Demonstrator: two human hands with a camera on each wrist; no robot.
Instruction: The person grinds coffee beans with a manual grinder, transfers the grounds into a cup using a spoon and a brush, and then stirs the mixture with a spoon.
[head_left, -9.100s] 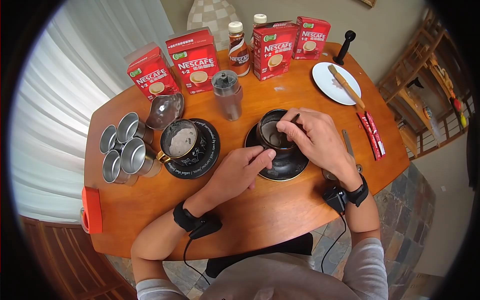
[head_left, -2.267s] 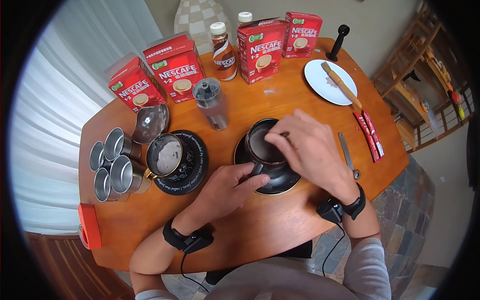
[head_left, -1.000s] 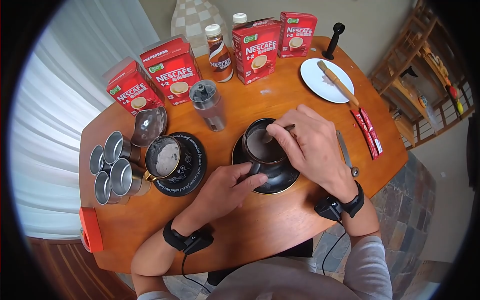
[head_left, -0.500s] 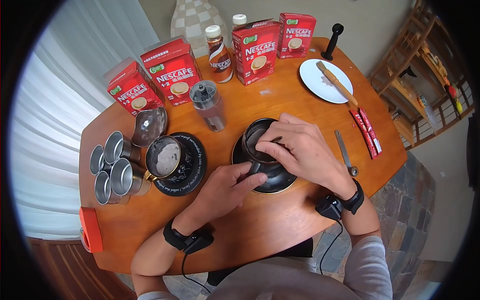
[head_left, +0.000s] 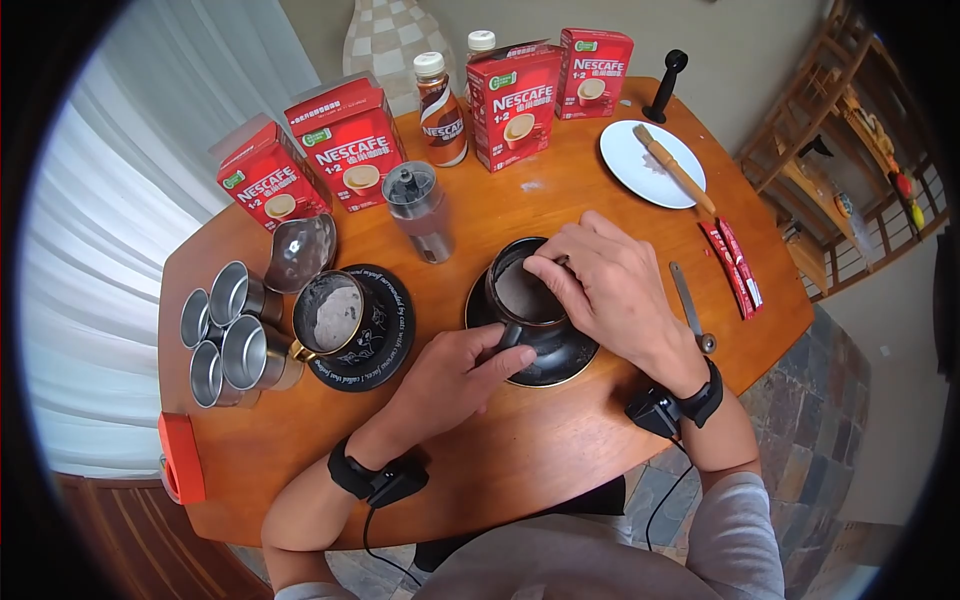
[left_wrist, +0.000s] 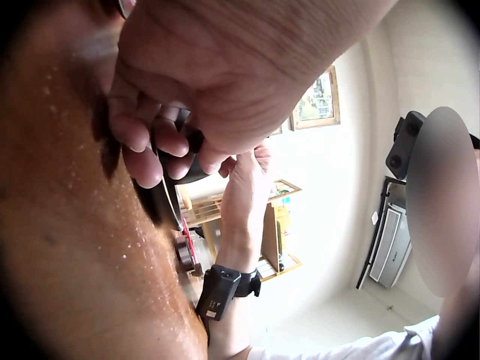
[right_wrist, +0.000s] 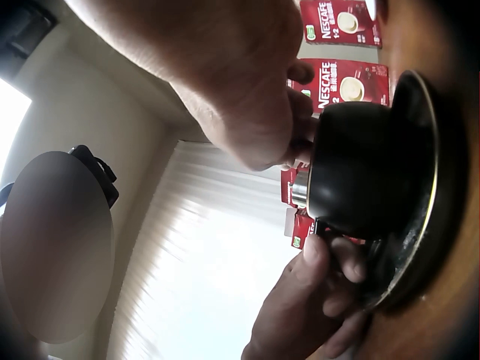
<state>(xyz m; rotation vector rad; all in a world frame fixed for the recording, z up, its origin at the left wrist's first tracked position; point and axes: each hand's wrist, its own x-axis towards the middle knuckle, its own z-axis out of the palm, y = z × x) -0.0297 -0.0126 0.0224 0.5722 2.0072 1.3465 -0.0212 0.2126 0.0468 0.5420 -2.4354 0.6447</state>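
A black cup (right_wrist: 349,165) stands on a black gold-rimmed saucer (head_left: 555,368), with grey-brown liquid (head_left: 522,292) inside. My left hand (head_left: 455,375) holds the cup's handle at its near side, thumb pointing right over the saucer. Over the cup's right rim, my right hand (head_left: 615,290) pinches a thin dark-handled spoon, mostly hidden behind the fingers with its lower end inside the cup. To the left, a second black cup with a gold handle (head_left: 300,350) holds pale grey powder (head_left: 335,318) and sits on a black printed saucer (head_left: 375,365).
Steel cups (head_left: 245,350) and a clear bowl (head_left: 302,252) stand left. Behind are a coffee grinder (head_left: 420,215), several red Nescafé boxes (head_left: 512,110) and a bottle (head_left: 440,115). At right are a brush (head_left: 675,170) on a white plate (head_left: 622,165), red sachets (head_left: 735,270) and a measuring spoon (head_left: 686,305).
My right hand has shifted back and forth over the cup with the spoon. My left hand stays at the handle. Since the oldest frame the head view has shifted and the liquid looks lighter.
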